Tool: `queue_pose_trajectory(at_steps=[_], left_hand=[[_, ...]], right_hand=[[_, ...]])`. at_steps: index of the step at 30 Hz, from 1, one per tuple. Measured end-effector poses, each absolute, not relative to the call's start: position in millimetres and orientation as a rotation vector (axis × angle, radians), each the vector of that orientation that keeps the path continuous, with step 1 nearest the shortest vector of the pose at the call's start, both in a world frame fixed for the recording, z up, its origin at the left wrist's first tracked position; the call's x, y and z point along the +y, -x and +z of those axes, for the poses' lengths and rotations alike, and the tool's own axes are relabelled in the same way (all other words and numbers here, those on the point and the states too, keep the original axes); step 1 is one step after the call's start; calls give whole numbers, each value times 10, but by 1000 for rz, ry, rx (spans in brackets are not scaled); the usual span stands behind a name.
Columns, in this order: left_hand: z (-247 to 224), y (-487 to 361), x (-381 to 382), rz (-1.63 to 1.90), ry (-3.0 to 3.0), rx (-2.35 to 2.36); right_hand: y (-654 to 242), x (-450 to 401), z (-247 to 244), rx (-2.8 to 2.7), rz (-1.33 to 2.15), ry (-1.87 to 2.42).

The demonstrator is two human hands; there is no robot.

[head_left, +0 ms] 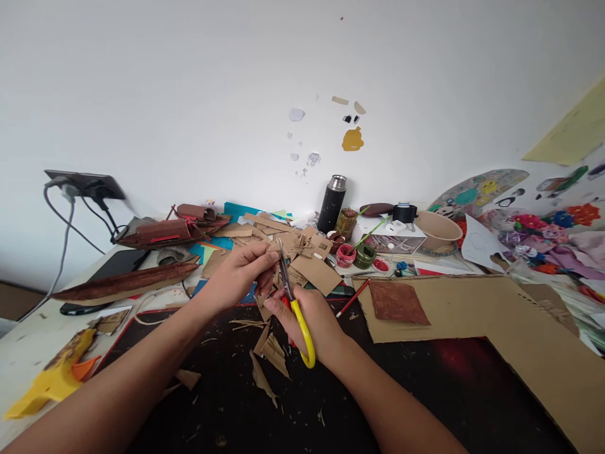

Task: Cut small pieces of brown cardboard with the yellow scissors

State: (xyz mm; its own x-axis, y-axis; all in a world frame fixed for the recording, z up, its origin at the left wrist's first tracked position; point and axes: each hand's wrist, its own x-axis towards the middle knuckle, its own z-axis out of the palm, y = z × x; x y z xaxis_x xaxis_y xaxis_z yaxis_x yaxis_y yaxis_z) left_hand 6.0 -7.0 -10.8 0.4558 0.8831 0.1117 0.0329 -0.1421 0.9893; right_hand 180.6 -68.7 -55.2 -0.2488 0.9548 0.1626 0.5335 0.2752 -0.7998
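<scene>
Scissors (pixel 302 331) with yellow and red handles are in my right hand (pixel 314 318), blades pointing up and away. My left hand (pixel 243 271) is closed just left of the blades, fingertips pinching a small brown cardboard piece (pixel 273 250) beside the blade tips; much of that piece is hidden by the fingers. Below the hands, torn cardboard strips (pixel 275 354) and small shavings lie on the black mat (pixel 227 403).
Behind my hands is a heap of cardboard scraps (pixel 319 271). Paint jars (pixel 346 255) and a black flask (pixel 332 205) stand behind. Right lies a large cardboard sheet (pixel 454 302); left, a yellow glue gun (pixel 59 378) and brown cardboard boats (pixel 127 280).
</scene>
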Motion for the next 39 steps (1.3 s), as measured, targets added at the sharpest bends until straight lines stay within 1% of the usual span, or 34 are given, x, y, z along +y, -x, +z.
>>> queue_pose_trajectory(at_steps=[13, 20, 27, 39], left_hand=[[-137, -97, -69, 953, -1587, 849], [-132, -49, -28, 898, -1647, 856], [-151, -12, -6, 860, -1581, 844], [-205, -23, 14, 871, -1478, 815]], right_hand=[[-1796, -708, -494, -1893, 766, 1373], [-1786, -707, -500, -1899, 778, 1410], [-1773, -709, -512, -1887, 799, 1458], [-1720, -695, -584, -1930, 673, 1549]])
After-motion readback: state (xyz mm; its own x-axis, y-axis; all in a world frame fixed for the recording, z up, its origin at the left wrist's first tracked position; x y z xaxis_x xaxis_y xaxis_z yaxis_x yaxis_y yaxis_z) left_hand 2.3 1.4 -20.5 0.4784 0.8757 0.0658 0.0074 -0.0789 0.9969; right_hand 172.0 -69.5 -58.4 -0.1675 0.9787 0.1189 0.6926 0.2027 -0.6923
